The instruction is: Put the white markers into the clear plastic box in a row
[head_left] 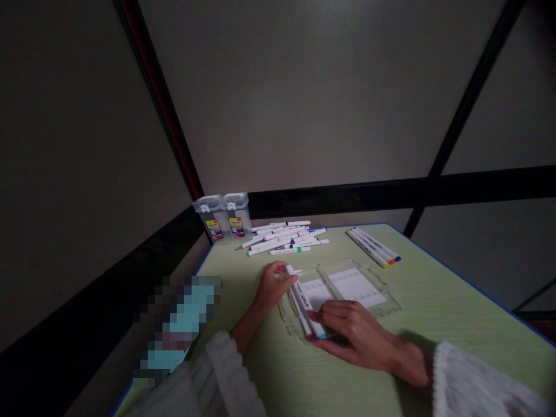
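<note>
A white marker with light-blue ends (305, 298) lies lengthwise over the left side of an open clear plastic case (393, 301). My left hand (273, 286) pinches its far end between thumb and fingers. At its near end, the fingers and thumb of my right hand (354, 333) close around the barrel by the blue cap. Along its left side rests a second white marker, with a magenta end (309, 335), in the case. White paper with small printed markings (358, 288) shows in both halves of the case; my right hand hides part of the near edge.
Many loose white markers (282, 237) are heaped at the back of the table. Two clear lidded boxes (237, 220) stand in the back left corner. Several markers (373, 248) lie side by side at the right. A pixelated light-blue object (186, 318) is at the left edge.
</note>
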`<act>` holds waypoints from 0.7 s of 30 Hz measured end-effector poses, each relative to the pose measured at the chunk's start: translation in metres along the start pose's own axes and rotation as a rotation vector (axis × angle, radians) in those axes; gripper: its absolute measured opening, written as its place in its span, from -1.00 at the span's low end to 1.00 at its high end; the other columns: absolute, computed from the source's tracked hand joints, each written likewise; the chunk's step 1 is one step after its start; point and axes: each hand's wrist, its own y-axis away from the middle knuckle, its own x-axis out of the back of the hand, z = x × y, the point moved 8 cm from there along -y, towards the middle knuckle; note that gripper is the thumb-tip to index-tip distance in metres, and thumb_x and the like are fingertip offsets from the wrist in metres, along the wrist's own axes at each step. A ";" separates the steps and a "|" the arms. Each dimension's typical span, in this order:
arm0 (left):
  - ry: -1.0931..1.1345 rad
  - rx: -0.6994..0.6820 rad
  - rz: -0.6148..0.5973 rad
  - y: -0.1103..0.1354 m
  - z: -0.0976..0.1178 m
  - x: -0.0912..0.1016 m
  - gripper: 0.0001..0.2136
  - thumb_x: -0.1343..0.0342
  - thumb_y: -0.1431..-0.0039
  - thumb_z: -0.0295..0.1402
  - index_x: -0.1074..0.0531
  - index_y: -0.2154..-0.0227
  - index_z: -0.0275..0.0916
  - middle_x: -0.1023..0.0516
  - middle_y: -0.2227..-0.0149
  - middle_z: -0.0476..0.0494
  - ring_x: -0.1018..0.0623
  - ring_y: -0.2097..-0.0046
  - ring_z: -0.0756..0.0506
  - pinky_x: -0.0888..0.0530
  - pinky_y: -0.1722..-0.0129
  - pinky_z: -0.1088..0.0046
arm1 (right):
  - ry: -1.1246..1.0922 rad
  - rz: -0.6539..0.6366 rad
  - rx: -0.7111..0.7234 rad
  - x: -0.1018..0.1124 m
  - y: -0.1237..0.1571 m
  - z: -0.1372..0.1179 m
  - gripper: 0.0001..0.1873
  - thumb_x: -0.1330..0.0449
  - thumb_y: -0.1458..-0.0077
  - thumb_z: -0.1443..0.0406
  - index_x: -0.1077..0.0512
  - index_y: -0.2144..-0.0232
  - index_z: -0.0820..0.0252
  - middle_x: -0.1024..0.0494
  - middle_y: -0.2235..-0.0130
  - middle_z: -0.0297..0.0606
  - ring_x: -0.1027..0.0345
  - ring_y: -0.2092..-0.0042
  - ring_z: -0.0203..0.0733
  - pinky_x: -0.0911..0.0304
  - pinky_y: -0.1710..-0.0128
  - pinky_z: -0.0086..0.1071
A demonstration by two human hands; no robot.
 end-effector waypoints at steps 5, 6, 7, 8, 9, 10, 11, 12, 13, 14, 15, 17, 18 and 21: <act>0.124 -0.025 0.114 0.001 0.009 0.013 -0.74 -0.20 0.26 -0.40 -0.32 0.42 -0.29 -0.43 0.37 -0.10 -0.42 0.29 -0.05 -0.34 0.35 0.46 | 0.022 0.149 0.022 0.012 0.002 0.003 -0.70 0.03 -0.14 0.26 -0.33 0.15 0.30 -0.44 0.42 -0.22 -0.31 0.36 -0.20 -0.19 0.38 -0.36; 0.177 -0.030 0.117 0.001 0.012 0.014 -0.74 -0.21 0.26 -0.40 -0.30 0.43 -0.28 -0.43 0.39 -0.08 -0.43 0.31 -0.03 -0.35 0.35 0.47 | 0.022 0.181 0.020 0.015 0.003 0.004 -0.71 0.03 -0.14 0.27 -0.33 0.14 0.30 -0.45 0.41 -0.21 -0.31 0.36 -0.21 -0.20 0.38 -0.36; 0.234 -0.029 0.111 0.001 0.014 0.015 -0.73 -0.21 0.27 -0.41 -0.27 0.44 -0.27 -0.43 0.41 -0.07 -0.44 0.34 -0.01 -0.35 0.37 0.48 | 0.021 0.211 0.016 0.017 0.004 0.006 -0.71 0.03 -0.13 0.29 -0.33 0.14 0.31 -0.45 0.40 -0.20 -0.32 0.36 -0.21 -0.21 0.38 -0.36; 0.287 -0.026 0.095 0.001 0.017 0.014 -0.72 -0.21 0.27 -0.41 -0.25 0.44 -0.27 -0.43 0.42 -0.06 -0.45 0.37 0.00 -0.36 0.38 0.48 | 0.020 0.237 0.010 0.019 0.005 0.007 -0.71 0.03 -0.13 0.30 -0.33 0.13 0.31 -0.45 0.39 -0.19 -0.32 0.36 -0.21 -0.22 0.39 -0.37; 0.332 -0.023 0.081 0.002 0.019 0.013 -0.71 -0.21 0.27 -0.41 -0.23 0.45 -0.26 -0.44 0.43 -0.05 -0.45 0.39 0.01 -0.37 0.39 0.49 | 0.018 0.263 0.005 0.022 0.006 0.008 -0.72 0.03 -0.13 0.31 -0.32 0.13 0.30 -0.45 0.38 -0.18 -0.32 0.36 -0.22 -0.23 0.39 -0.37; 0.367 -0.022 0.070 0.002 0.022 0.013 -0.70 -0.21 0.28 -0.41 -0.21 0.46 -0.26 -0.44 0.44 -0.04 -0.46 0.41 0.01 -0.37 0.40 0.49 | 0.011 0.288 0.001 0.024 0.007 0.008 -0.72 0.03 -0.13 0.32 -0.32 0.13 0.30 -0.45 0.37 -0.18 -0.33 0.37 -0.22 -0.24 0.40 -0.37; 0.393 -0.022 0.063 0.003 0.024 0.013 -0.70 -0.21 0.28 -0.40 -0.20 0.46 -0.25 -0.45 0.45 -0.03 -0.46 0.42 0.02 -0.38 0.40 0.49 | -0.001 0.312 -0.004 0.026 0.008 0.009 -0.72 0.03 -0.13 0.32 -0.32 0.12 0.28 -0.45 0.38 -0.19 -0.33 0.38 -0.23 -0.24 0.41 -0.38; 0.411 -0.026 0.062 0.003 0.026 0.013 -0.70 -0.21 0.28 -0.39 -0.19 0.47 -0.25 -0.45 0.45 -0.03 -0.46 0.42 0.02 -0.38 0.40 0.49 | -0.018 0.336 -0.009 0.028 0.009 0.009 -0.72 0.03 -0.13 0.33 -0.31 0.11 0.27 -0.45 0.39 -0.20 -0.32 0.38 -0.24 -0.25 0.42 -0.39; 0.421 -0.030 0.065 0.004 0.028 0.014 -0.70 -0.21 0.27 -0.37 -0.19 0.48 -0.25 -0.46 0.45 -0.03 -0.47 0.42 0.01 -0.38 0.40 0.48 | -0.037 0.354 -0.016 0.030 0.010 0.010 -0.71 0.03 -0.13 0.34 -0.30 0.10 0.26 -0.44 0.40 -0.21 -0.32 0.39 -0.25 -0.25 0.43 -0.40; 0.424 -0.037 0.072 0.004 0.029 0.015 -0.72 -0.20 0.25 -0.35 -0.19 0.48 -0.25 -0.46 0.45 -0.03 -0.47 0.42 0.01 -0.38 0.39 0.48 | -0.052 0.373 -0.020 0.032 0.011 0.010 -0.70 0.02 -0.12 0.34 -0.30 0.09 0.25 -0.43 0.41 -0.23 -0.32 0.40 -0.26 -0.24 0.44 -0.41; 0.420 -0.045 0.082 0.004 0.030 0.017 -0.74 -0.18 0.22 -0.33 -0.19 0.49 -0.25 -0.47 0.45 -0.03 -0.48 0.41 0.00 -0.38 0.39 0.48 | -0.063 0.389 -0.024 0.033 0.012 0.010 -0.70 0.02 -0.12 0.35 -0.29 0.08 0.24 -0.42 0.42 -0.24 -0.31 0.41 -0.26 -0.24 0.45 -0.42; 0.386 -0.063 0.100 0.005 0.031 0.021 -0.78 -0.13 0.15 -0.28 -0.21 0.50 -0.25 -0.48 0.47 -0.04 -0.48 0.40 0.00 -0.37 0.39 0.50 | -0.074 0.414 -0.029 0.035 0.012 0.011 -0.70 0.02 -0.11 0.36 -0.29 0.08 0.23 -0.41 0.42 -0.25 -0.31 0.41 -0.27 -0.23 0.46 -0.42; 0.359 -0.072 0.105 0.005 0.031 0.023 -0.80 -0.09 0.11 -0.27 -0.22 0.49 -0.25 -0.48 0.48 -0.03 -0.47 0.41 0.00 -0.36 0.40 0.50 | -0.076 0.421 -0.033 0.036 0.013 0.011 -0.70 0.02 -0.11 0.36 -0.30 0.08 0.23 -0.41 0.42 -0.25 -0.31 0.41 -0.26 -0.23 0.47 -0.42; 0.281 -0.096 0.106 0.006 0.034 0.026 -0.84 -0.01 0.02 -0.25 -0.24 0.49 -0.26 -0.47 0.51 -0.02 -0.45 0.44 0.02 -0.34 0.42 0.52 | -0.065 0.444 -0.039 0.038 0.014 0.010 -0.71 0.00 -0.09 0.37 -0.31 0.11 0.22 -0.42 0.42 -0.24 -0.32 0.40 -0.26 -0.23 0.46 -0.43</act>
